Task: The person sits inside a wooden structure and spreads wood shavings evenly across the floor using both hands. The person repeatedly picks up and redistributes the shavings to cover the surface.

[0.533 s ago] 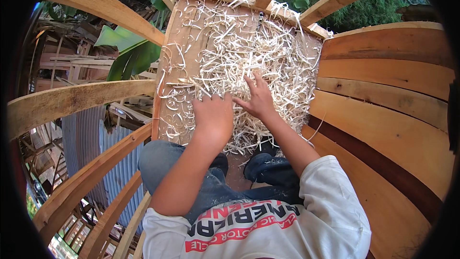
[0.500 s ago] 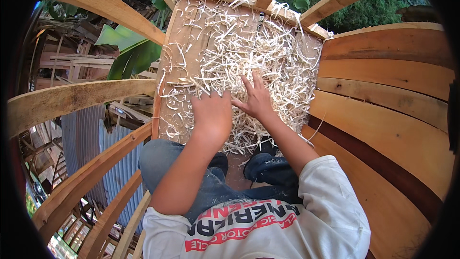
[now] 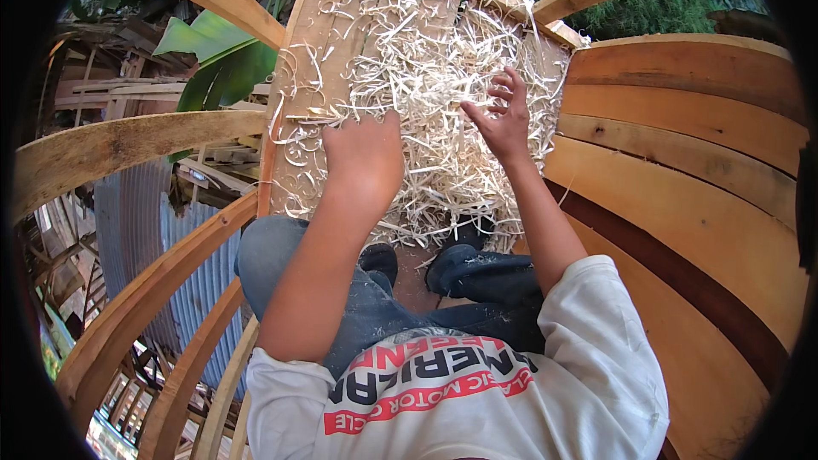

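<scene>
Curly pale wood shavings (image 3: pixel 434 166) lie heaped over the plank floor (image 3: pixel 296 34) in front of me. My left hand (image 3: pixel 362 153) is low at the pile's left side, knuckles up and fingers curled under. Whatever those fingers may hold is hidden beneath the hand. A small tuft of shavings lies against its left side. To the right, my right hand (image 3: pixel 503 119) is over the heap with thumb and fingers apart and bent a little. Nothing shows between them.
My shoes (image 3: pixel 467 234) stand at the heap's near edge. A slatted wooden railing (image 3: pixel 145 140) runs along the left, and a wall of wide boards (image 3: pixel 682 153) rises on the right. Large green leaves (image 3: pixel 213 60) and corrugated metal sheets (image 3: pixel 204 281) are beyond the railing.
My right hand has moved right and away from my left hand, with its fingers more bent. My left hand is slightly farther forward, still curled. The whole view has shifted a little.
</scene>
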A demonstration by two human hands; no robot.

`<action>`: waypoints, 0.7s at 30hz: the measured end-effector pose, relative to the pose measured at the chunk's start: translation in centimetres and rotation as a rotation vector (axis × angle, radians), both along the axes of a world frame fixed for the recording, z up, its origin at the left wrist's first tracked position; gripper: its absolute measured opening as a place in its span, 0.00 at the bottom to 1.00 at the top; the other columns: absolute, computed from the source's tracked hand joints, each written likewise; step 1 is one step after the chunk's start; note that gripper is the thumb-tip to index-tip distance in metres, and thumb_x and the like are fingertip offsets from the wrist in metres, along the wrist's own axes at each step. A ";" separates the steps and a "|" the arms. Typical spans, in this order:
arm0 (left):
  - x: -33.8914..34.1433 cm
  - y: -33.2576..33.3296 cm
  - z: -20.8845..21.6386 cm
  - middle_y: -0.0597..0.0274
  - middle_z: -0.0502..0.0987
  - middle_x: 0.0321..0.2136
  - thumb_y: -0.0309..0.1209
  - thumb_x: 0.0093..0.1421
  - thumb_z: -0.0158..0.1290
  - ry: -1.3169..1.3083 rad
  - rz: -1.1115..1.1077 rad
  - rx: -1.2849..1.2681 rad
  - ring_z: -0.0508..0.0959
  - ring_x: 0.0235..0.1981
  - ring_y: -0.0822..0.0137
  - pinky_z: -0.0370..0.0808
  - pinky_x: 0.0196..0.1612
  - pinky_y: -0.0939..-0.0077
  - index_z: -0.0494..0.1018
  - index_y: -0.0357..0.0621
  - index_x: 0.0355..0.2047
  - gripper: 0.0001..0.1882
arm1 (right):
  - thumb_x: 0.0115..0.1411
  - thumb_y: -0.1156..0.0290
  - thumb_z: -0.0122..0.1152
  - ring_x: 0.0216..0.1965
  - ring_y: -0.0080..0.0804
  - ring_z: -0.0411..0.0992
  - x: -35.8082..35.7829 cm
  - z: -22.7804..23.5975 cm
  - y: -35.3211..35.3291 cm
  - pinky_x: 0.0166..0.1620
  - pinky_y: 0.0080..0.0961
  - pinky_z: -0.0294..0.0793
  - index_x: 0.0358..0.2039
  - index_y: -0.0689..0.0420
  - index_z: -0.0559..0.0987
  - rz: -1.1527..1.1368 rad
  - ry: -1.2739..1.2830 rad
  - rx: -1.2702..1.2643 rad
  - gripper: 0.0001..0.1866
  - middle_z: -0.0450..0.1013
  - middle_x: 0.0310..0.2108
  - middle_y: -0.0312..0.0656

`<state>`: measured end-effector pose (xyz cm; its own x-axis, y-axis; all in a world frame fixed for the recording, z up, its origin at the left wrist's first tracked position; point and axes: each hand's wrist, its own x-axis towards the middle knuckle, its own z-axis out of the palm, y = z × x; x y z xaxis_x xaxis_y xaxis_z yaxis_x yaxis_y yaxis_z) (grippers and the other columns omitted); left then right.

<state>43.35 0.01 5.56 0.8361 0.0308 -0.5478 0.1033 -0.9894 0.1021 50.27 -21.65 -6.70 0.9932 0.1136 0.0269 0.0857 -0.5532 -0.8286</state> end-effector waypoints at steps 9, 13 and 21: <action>0.6 0.1 -1.4 0.52 0.79 0.35 0.41 0.55 0.59 -0.002 -0.003 -0.034 0.80 0.41 0.52 0.73 0.43 0.54 0.70 0.45 0.48 0.23 | 0.48 0.63 0.71 0.48 0.53 0.73 -11.3 -7.6 -5.0 0.50 0.44 0.74 0.61 0.46 0.66 0.222 0.637 -0.726 0.39 0.66 0.51 0.55; 1.0 0.2 -1.4 0.52 0.79 0.36 0.41 0.55 0.59 0.024 0.014 -0.039 0.79 0.41 0.52 0.74 0.43 0.54 0.70 0.45 0.47 0.22 | 0.47 0.76 0.62 0.43 0.54 0.73 -9.9 -8.5 -5.5 0.48 0.41 0.73 0.42 0.57 0.80 0.337 0.614 -0.626 0.18 0.73 0.37 0.56; 1.5 0.1 -2.2 0.53 0.79 0.37 0.41 0.55 0.58 0.070 -0.020 -0.065 0.79 0.42 0.53 0.74 0.44 0.55 0.69 0.45 0.49 0.24 | 0.48 0.71 0.64 0.26 0.30 0.75 -2.3 -3.5 -8.0 0.30 0.29 0.75 0.31 0.69 0.78 0.223 0.872 -0.262 0.14 0.75 0.22 0.44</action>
